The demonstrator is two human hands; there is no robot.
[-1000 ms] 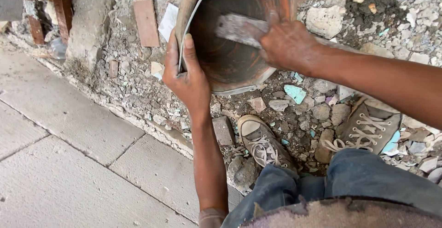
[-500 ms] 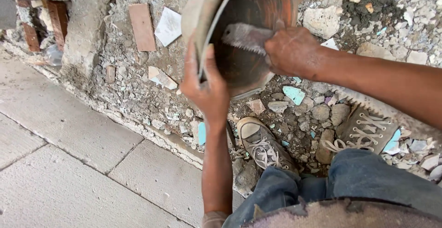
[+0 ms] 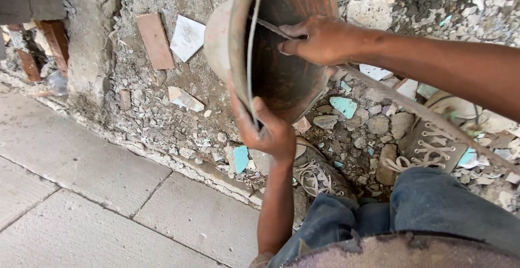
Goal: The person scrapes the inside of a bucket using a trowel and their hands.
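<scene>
Rusty metal bowl [image 3: 287,57] stood tilted on edge above rubble [image 3: 357,122]. Left hand [image 3: 268,130] clamped its six-o'clock rim, grip pressed together. Right hand [image 3: 317,40], inside at two o'clock, pinched a flat scraper [image 3: 271,28].

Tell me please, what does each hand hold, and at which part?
The left hand grips the rusty metal pan at its lower rim. The right hand holds a flat scraping tool inside the pan, by its near end.
</scene>
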